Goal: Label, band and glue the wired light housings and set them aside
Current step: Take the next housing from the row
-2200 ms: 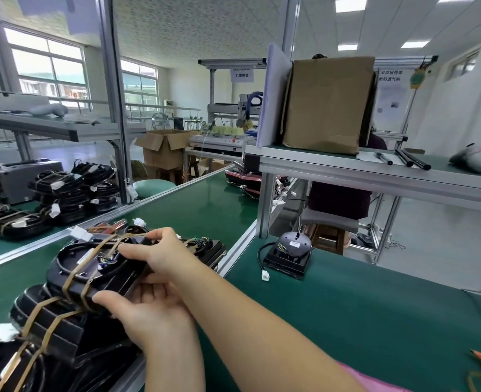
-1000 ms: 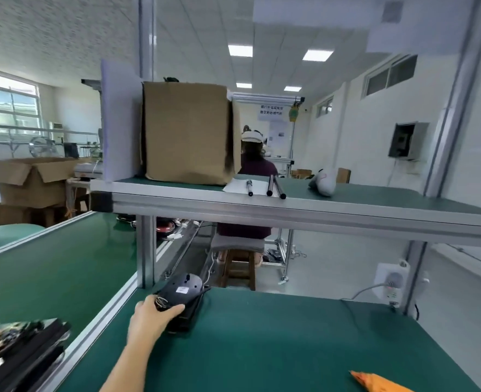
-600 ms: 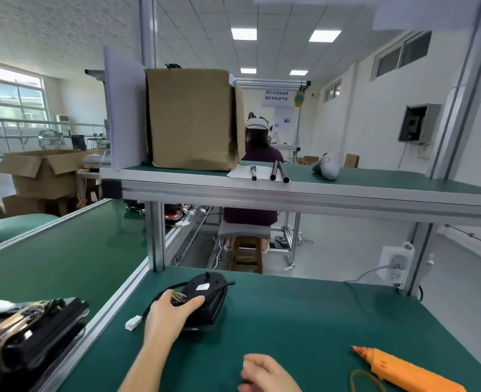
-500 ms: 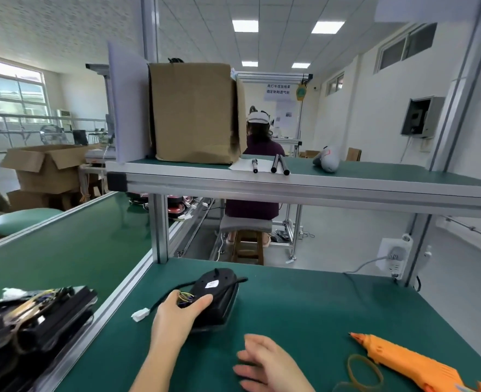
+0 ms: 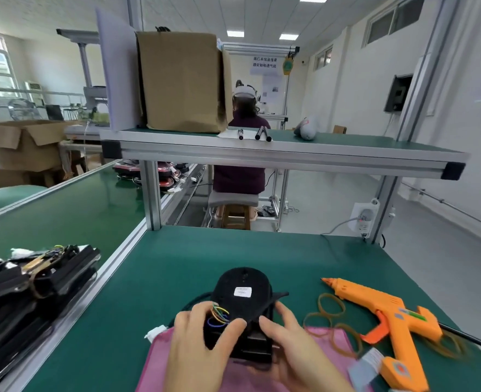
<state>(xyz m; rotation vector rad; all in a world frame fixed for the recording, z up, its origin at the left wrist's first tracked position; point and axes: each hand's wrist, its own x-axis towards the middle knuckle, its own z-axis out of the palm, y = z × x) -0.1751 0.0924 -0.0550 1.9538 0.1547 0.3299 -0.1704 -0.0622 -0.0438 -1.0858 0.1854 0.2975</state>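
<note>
The light housing [image 5: 243, 295] sits at the near middle of the desk [image 5: 205, 256], its near end over a pink cloth [image 5: 332, 339]; the left hand [image 5: 196, 343] has its grip curled round the near left end, right beside the coloured wires [image 5: 219, 315]; the right hand [image 5: 287, 340] grips the near right side. The risk lies in those wires; a squeeze or turn could pinch or tug them, and the white connector [image 5: 154, 333] trailing left may snag the cloth's edge. A white label [image 5: 242, 291] already shows on top, so banding looks next; the rubber bands [image 5: 331, 304] lie just right, beside the glue gun [image 5: 386, 315], whose nozzle points toward the housing and could burn a reaching hand if hot. The stack of banded housings [image 5: 35, 281] lies left, across a metal rail [image 5: 114, 264]; that rail is the one obstacle to setting this piece aside.
</note>
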